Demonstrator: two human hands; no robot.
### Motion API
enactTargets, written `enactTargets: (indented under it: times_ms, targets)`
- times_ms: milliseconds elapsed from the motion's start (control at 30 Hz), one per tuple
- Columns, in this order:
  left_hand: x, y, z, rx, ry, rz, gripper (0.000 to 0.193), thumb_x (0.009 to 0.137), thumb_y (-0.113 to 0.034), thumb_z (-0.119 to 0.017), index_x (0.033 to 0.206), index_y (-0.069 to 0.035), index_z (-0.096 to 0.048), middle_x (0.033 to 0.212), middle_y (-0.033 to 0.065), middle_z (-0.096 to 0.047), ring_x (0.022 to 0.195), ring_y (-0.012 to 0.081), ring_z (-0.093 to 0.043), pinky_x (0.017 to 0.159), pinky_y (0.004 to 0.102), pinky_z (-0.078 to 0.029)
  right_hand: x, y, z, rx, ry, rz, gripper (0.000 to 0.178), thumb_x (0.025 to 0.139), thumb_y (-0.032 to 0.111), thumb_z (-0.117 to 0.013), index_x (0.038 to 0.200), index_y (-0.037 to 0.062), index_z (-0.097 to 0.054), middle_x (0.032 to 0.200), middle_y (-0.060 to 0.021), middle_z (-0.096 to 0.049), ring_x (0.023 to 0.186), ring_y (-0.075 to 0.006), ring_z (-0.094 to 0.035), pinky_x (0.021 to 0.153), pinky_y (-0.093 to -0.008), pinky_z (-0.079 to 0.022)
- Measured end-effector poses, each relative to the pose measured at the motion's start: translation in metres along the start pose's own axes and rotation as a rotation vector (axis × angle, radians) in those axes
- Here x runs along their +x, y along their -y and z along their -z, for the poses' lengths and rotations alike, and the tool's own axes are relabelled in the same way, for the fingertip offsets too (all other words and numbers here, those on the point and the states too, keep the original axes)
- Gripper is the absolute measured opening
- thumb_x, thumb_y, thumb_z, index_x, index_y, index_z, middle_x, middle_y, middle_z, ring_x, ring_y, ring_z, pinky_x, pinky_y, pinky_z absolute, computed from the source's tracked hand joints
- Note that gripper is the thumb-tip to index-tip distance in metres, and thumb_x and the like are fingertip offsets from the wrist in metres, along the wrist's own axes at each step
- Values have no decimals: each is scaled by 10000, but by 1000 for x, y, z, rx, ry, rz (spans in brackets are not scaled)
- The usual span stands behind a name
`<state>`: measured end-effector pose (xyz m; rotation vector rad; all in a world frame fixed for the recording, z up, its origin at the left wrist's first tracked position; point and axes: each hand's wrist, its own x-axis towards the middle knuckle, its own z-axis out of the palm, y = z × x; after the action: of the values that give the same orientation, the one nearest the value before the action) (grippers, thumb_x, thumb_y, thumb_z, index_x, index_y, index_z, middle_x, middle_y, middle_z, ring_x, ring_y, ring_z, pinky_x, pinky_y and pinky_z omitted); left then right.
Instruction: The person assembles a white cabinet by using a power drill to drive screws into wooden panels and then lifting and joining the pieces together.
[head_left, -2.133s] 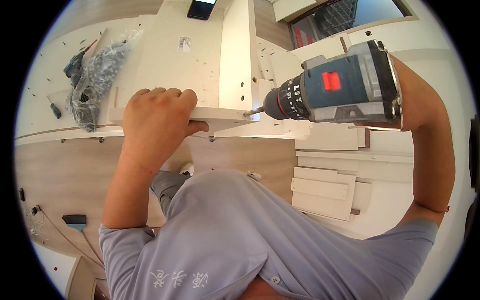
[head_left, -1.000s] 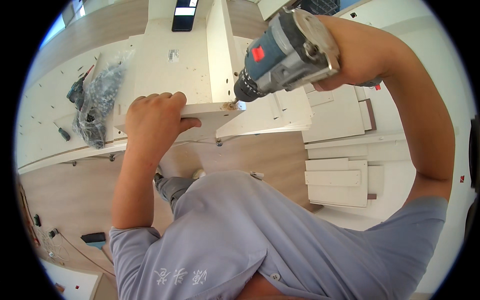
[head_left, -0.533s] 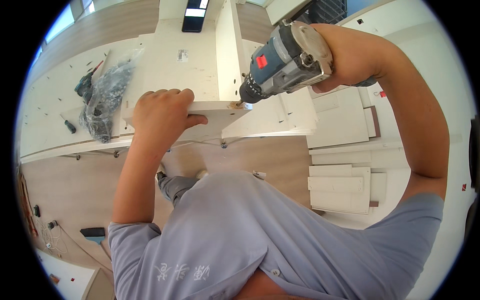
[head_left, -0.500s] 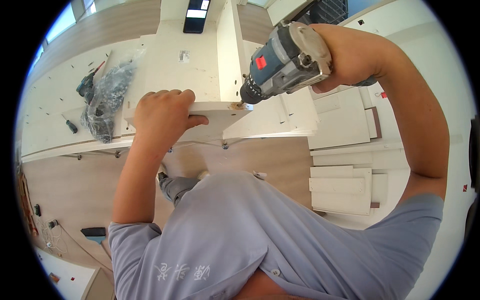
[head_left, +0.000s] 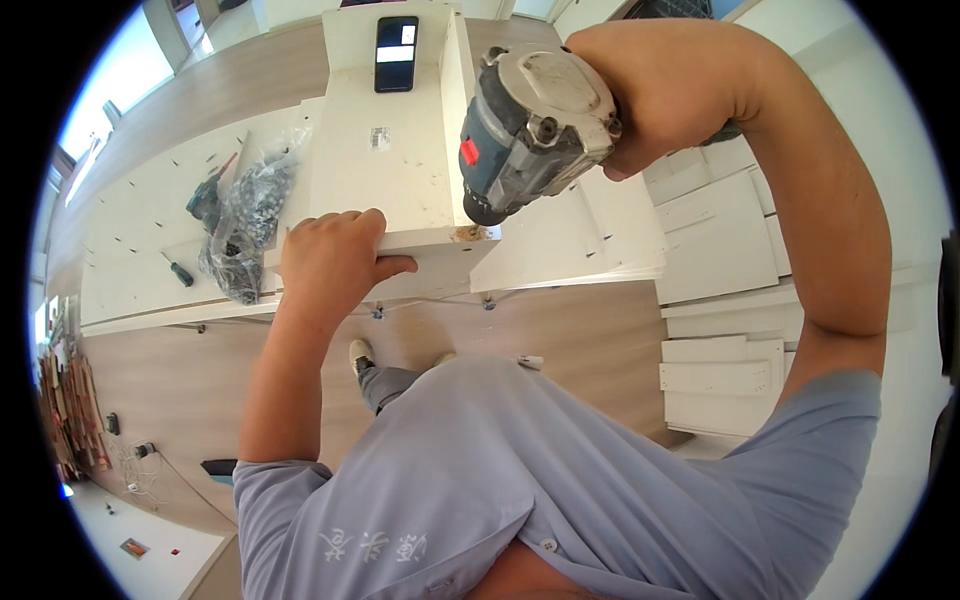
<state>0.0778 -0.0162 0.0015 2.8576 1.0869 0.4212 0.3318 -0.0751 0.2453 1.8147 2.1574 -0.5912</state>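
My left hand [head_left: 330,262] is closed in a firm grip over the near edge of a white board [head_left: 385,165], fingers curled on top and the thumb pressed along the front face, holding it steady. Just to the right of that hand, my right hand [head_left: 655,85] is wrapped tight around the handle of a blue and grey power drill [head_left: 530,130], which points down so that its nose meets the board's near right corner, where a little sawdust lies. Along the board's right side an upright white panel [head_left: 458,110] stands on edge, just beside the drill. Below my hands, nearer to me, I see my grey shirt and, past it, the wooden floor [head_left: 560,330] with one shoe showing. To the left of my left hand a clear plastic bag of screws and fittings [head_left: 245,225] lies on a flat white panel [head_left: 150,230], with a small screwdriver [head_left: 180,272] just beside it and a dark green tool [head_left: 205,200] behind it. Beyond my left hand, at the far end of the board, a black phone [head_left: 396,53] lies flat. To the right of my right arm, more white panels [head_left: 720,240] lie stacked on the floor, well apart from the board.
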Motion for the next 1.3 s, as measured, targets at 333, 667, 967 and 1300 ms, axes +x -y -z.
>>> enactTargets:
  times_ms: [333, 667, 967, 1300]
  targets:
    - [-1, -3, -1, 22, -21, -11, 571, 653, -544, -856, 709, -88, -516, 688, 66, -619, 698, 324, -642, 628, 439, -492, -17, 10, 45, 206, 261, 226, 413, 789, 36, -757, 1189, -7, -663, 1054, -149, -738, 959, -268, -667, 911, -350, -520]
    - [-3, -24, -16, 55, -246, -76, 736, 720, -517, -832, 1258, -71, -599, 1242, 104, -666, 1173, 307, -616, 985, 468, -467, -84, -66, -2, 457, -431, 263, 464, 770, 47, -823, 1202, 28, -655, 997, -129, -746, 931, -218, -710, 812, -362, -561]
    - [-29, -125, -30, -504, 633, -719, 318, 821, -256, -785, 1078, -88, -702, 982, 91, -719, 910, 299, -708, 807, 444, -561, -137, -99, -46, 750, -598, 49, 509, 712, -11, -864, 1188, 11, -685, 998, -79, -747, 861, -181, -702, 687, -327, -579]
    - [-88, 66, -21, -582, -682, -64, 708, 663, -162, -931, 1280, -63, -600, 1231, 122, -651, 1182, 289, -615, 950, 424, -507, -65, -49, -97, 437, -455, 97, 819, 588, 156, -992, 1301, 46, -604, 1256, -82, -667, 1111, -176, -639, 969, -338, -527]
